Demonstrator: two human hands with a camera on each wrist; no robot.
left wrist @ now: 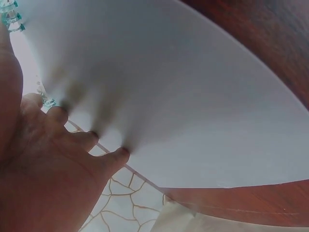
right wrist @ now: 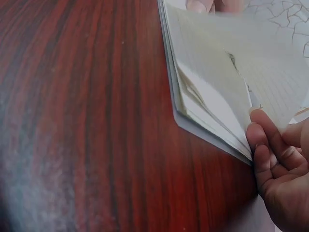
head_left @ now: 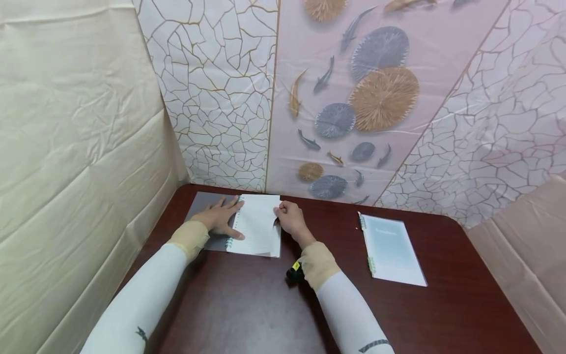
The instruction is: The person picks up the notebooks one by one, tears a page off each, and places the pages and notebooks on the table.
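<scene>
Spiral-bound notebook (head_left: pixel 261 238) lies opened at the far left of the dark wooden table (head_left: pixel 247 305), its grey cover (head_left: pixel 214 243) folded out to the left and its teal rings (head_left: pixel 229 243) between cover and ruled pages. Left hand (head_left: pixel 220 219), fingers spread wide, rests across the ring side, thumb on the page. Right hand (head_left: pixel 292 219) has its fingers curled and pinches the top leaf (head_left: pixel 258 211) at its free right edge; a gap shows near those fingertips, though whether it is a tear I cannot tell.

As a judgement, the leaf should handle as light and limp — quick to crease, and weakest along the punched holes. A pinch at the free edge seems the right hold, with the ring side pressed down; the cover looks smoother and stiffer, perhaps a little slippery.

Farther right lies 1 more spiral notebook (head_left: pixel 393 248) — pale blue, closed, well apart from both hands
</scene>
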